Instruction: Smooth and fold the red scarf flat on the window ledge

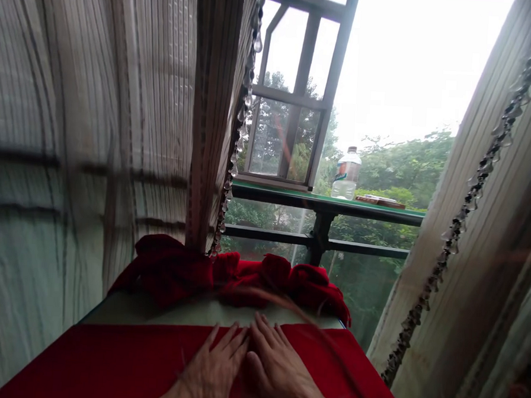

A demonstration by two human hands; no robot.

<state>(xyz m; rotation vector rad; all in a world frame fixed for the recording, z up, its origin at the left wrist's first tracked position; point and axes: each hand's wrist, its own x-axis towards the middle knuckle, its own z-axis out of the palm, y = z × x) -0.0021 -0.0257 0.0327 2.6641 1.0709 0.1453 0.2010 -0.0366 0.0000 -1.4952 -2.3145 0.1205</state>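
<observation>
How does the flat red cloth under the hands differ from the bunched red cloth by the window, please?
The flat red cloth lies spread smooth at the near edge, with the left hand and right hand pressed on it. The bunched red cloth sits crumpled in folds farther back, untouched, below the striped curtain. Both are the same deep red.

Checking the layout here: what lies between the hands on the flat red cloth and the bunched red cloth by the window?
In the head view, a bare pale strip of the table top separates the flat red cloth under both hands from the bunched red cloth.
</observation>
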